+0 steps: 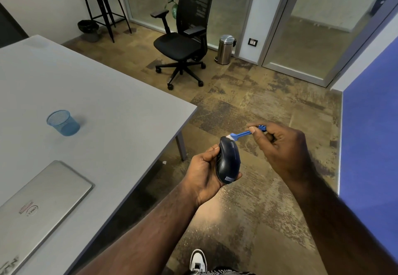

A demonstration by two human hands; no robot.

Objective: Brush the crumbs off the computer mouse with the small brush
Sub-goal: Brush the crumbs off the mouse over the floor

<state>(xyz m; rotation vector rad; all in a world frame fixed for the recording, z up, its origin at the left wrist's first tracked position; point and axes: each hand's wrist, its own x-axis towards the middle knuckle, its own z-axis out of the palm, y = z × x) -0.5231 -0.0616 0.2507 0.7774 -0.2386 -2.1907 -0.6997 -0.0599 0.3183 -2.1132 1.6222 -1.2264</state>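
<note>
My left hand [203, 172] holds a dark blue computer mouse [228, 162] upright over the floor, to the right of the table edge, with its label at the lower end. My right hand [277, 145] pinches the blue handle of a small brush [245, 133]. The brush's white bristles touch the upper tip of the mouse. Crumbs on the mouse are too small to make out.
A grey table [107, 106] fills the left side, bearing a blue mesh cup [63, 122] and a shut silver laptop [43, 205]. A black office chair [185, 35], a steel bin [225, 49] and a tall stool [101, 0] stand behind. A blue panel [372, 141] lies right.
</note>
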